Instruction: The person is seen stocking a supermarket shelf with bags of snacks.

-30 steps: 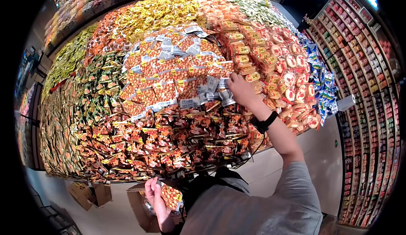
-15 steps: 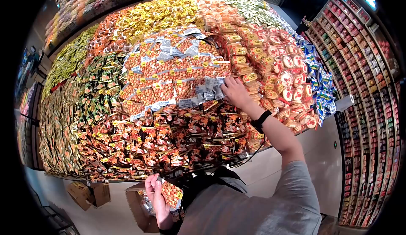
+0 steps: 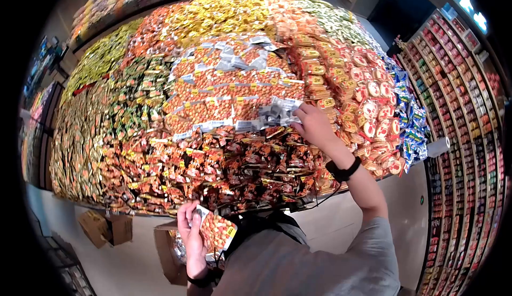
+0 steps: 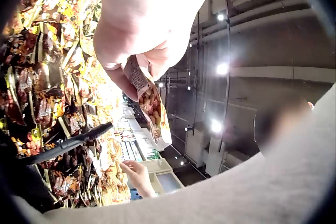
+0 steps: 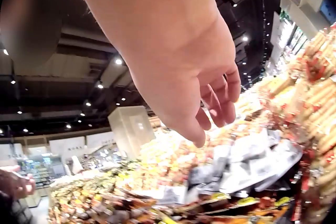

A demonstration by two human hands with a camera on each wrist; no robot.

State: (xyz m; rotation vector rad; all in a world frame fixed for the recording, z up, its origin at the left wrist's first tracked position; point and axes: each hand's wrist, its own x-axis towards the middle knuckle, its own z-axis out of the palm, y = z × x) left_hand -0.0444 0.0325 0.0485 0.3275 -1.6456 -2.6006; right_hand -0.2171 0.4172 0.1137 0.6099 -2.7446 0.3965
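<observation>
My left hand (image 3: 192, 237) pinches a snack packet (image 3: 217, 230) by one end, low at the front of the display. Round brown nuts show on its face, with a yellow label at one corner. In the left wrist view the packet (image 4: 151, 103) hangs edge-on from the thumb and fingers. My right hand (image 3: 316, 125) is over silver-grey packets (image 3: 277, 114) turned backs up, at the right end of the nut packet rows (image 3: 232, 91). The right wrist view shows its fingers (image 5: 226, 109) loosely bent above the grey packets (image 5: 247, 163), holding nothing.
Dark red-and-black packets (image 3: 202, 163) fill the front of the display. Wrapped biscuits (image 3: 370, 91) and blue packets (image 3: 410, 117) lie to the right. Cardboard boxes (image 3: 168, 256) stand on the floor by the front edge. A tall stocked shelf (image 3: 458, 136) rises at far right.
The left hand has risen slightly with its packet. The right hand first shifts a little left over the grey packets, then shows farther right as the head view also shifts.
</observation>
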